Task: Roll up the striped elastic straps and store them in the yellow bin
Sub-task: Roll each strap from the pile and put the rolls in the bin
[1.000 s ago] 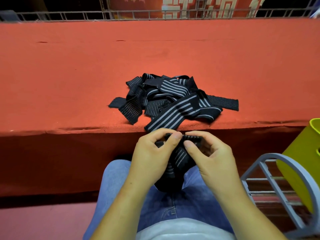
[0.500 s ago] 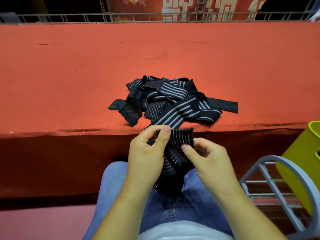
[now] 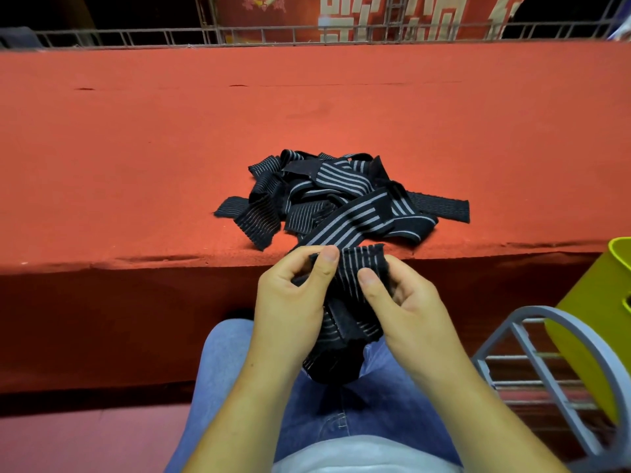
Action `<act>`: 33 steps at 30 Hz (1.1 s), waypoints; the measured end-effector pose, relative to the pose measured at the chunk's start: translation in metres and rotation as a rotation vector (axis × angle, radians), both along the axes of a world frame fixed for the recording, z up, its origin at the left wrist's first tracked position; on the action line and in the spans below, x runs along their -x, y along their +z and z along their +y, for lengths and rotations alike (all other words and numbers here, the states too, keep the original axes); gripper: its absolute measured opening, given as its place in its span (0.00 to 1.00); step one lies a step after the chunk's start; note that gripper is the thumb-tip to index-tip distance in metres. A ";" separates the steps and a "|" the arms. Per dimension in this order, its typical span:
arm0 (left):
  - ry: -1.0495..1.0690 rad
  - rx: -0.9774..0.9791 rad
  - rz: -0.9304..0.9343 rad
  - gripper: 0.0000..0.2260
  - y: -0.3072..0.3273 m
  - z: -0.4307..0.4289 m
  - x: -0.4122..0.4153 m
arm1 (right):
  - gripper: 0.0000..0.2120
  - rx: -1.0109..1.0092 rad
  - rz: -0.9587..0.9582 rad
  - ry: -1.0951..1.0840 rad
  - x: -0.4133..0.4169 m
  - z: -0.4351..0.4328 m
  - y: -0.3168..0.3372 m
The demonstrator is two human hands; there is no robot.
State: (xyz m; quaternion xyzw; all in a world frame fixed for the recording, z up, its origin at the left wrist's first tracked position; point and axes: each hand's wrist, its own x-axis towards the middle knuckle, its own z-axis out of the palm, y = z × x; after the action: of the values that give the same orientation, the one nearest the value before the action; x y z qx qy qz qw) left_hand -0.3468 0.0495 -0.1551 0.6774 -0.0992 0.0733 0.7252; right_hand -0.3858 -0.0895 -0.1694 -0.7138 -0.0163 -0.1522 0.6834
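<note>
A black strap with grey stripes (image 3: 351,278) is held upright in front of the red table's edge, its lower part hanging onto my lap. My left hand (image 3: 293,302) pinches its upper left side between thumb and fingers. My right hand (image 3: 403,308) grips the right side, thumb pressed on the striped face. A tangled pile of more striped straps (image 3: 334,199) lies on the table just beyond my hands. The yellow bin (image 3: 601,312) stands at the right edge, only partly in view.
The red felt-covered table (image 3: 170,148) stretches wide, its front edge just beyond my hands. A grey metal rack (image 3: 546,363) stands at the lower right, in front of the bin. A wire fence (image 3: 136,37) runs along the table's far side. My jeans-clad legs are below.
The strap's top end, bunched between both thumbs a second ago, now stands spread out with its striped face showing. My hands have drawn slightly apart and the view has shifted down a little.
</note>
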 end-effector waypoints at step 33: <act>-0.359 0.471 0.155 0.19 0.016 0.006 0.006 | 0.07 0.036 -0.035 -0.004 0.006 -0.002 0.000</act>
State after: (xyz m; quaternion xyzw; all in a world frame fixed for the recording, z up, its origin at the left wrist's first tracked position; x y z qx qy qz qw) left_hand -0.3532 0.0555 -0.1389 0.4658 -0.1421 -0.0869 0.8691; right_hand -0.3920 -0.0911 -0.1693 -0.7233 -0.0297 -0.1658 0.6697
